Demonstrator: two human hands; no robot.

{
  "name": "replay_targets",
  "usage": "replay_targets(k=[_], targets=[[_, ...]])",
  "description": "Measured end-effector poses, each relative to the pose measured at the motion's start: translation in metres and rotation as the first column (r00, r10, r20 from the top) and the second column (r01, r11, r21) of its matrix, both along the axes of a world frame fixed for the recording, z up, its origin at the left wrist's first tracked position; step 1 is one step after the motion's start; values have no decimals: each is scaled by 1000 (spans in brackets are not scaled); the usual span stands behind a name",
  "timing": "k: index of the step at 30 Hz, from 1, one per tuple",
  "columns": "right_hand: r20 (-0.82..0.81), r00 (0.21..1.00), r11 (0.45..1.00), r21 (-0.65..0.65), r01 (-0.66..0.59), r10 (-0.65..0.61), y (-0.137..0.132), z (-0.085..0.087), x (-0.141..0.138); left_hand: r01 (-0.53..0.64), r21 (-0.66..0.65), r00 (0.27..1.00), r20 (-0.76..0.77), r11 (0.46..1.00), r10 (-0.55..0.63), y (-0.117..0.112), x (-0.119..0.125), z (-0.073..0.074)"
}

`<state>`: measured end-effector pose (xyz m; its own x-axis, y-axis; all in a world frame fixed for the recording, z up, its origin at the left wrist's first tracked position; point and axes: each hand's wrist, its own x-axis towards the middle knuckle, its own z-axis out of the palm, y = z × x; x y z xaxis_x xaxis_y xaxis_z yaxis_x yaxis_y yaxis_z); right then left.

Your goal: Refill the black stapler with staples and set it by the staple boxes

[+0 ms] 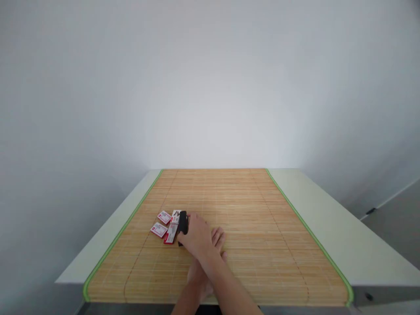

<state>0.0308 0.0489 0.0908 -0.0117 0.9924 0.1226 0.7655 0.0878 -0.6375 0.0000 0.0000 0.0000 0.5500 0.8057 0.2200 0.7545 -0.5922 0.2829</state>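
My right hand crosses over my left wrist and is closed on a black stapler, thumb at its near end and fingers at its far end. The stapler rests on or just above the bamboo mat; I cannot tell which. Under the right forearm, my left hand lies on the mat with its fingers stretched out, holding nothing. Beside the stapler are small red-and-white boxes: a picture-printed box, a longer box below it, and two flat boxes, a far one and a near one.
The bamboo mat with green edging covers the middle of a white table. A pale wall stands behind the table. On the right, a small dark object sits by the wall's lower edge.
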Motion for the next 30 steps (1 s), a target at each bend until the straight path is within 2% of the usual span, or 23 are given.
replay_targets(k=[6,11,14,19,21,24,27,30], targets=[[35,999,998,43,-40,39,5,3,-9,96,-20,995,-19,995,-97,6,-3,-4],[69,997,998,36,-44,41,14,-8,-6,77,-2,997,-17,997,-77,4,-4,-1],[112,993,999,29,-43,40,20,-10,18,74,-25,997,0,997,-74,-3,-4,8],[155,987,999,9,-52,50,23,-4,80,72,-81,987,152,994,-59,-14,-5,41],[168,983,997,-7,-72,72,21,-2,105,21,-69,980,199,997,-7,-16,-5,50],[164,977,991,-34,-131,135,15,1,133,-149,-45,967,203,988,155,-17,-2,52],[153,974,985,-77,-156,166,9,5,147,-275,14,950,159,961,269,-16,2,47],[160,972,982,-96,-161,175,6,7,148,-286,51,954,113,957,279,-14,4,41]])
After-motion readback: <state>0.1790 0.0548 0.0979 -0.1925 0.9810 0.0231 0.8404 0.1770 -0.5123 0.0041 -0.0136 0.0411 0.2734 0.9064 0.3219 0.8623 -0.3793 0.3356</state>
